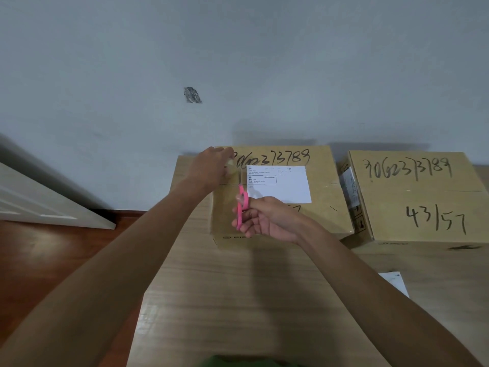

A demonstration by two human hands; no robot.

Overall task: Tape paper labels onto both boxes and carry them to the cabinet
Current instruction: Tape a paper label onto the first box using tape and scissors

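**Scissors poised over a labelled box on the table**

Nearest the lens, I see a strip of green cloth at the bottom edge, then both bare forearms reaching up the frame across the wooden table. A white paper sheet lies flat at lower right, well apart from the hands.

At centre, my right hand curls its fingers through the loops of the pink scissors, whose thin blades point up the frame. The hand and scissors cover the near face and lower left corner of the paper label, which lies on top of the left box.

Just beyond, my left hand pinches a small clear piece, apparently tape, between thumb and fingertips at the box's upper left corner, hiding the first handwritten digits there.

The right box stands just beside the first, apart from it, marked with black numbers, an older sticker on its left side.

Farthest off, a pale wall carries a dark scuff; a white door leans in at left above red-brown floor.
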